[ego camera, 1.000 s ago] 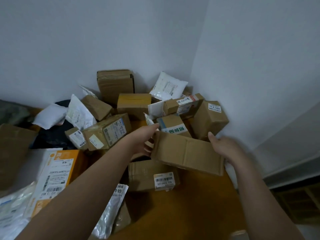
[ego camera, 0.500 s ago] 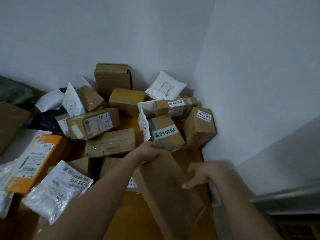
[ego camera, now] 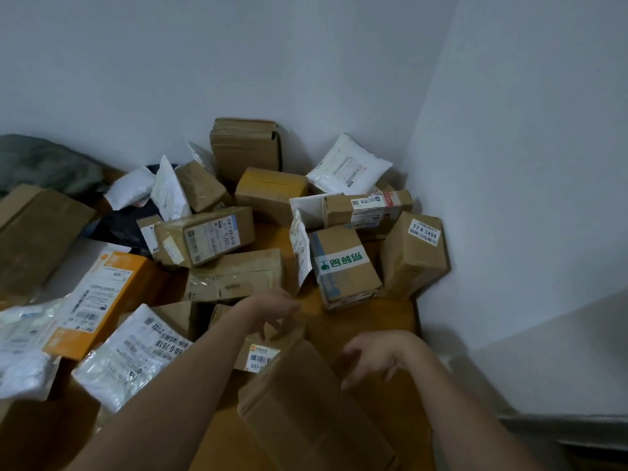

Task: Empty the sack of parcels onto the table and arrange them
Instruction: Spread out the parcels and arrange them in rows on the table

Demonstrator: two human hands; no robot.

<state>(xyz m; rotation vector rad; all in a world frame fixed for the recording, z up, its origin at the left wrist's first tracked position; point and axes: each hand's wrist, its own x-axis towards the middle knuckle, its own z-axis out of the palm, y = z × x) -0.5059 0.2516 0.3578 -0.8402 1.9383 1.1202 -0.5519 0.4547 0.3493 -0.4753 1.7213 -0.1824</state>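
step: squaring the long brown box [ego camera: 312,402] on the table [ego camera: 390,317] near edge | left hand [ego camera: 272,309] grips its far end | right hand [ego camera: 370,356] hovers beside it, fingers loosely curled, empty | tip: steady both ends, align with table edge, clear of the labelled small box [ego camera: 258,356]

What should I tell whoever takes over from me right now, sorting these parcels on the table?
Left hand: fingers curled over the top edge of the long brown box, apparently holding it.
Right hand: open beside that box, holding nothing.
Parcels: heaped in the table's back corner against the wall; orange box and plastic mailers on the left.
Done: parcels are out on the table.
Left: set the long box down and arrange the loose heap.
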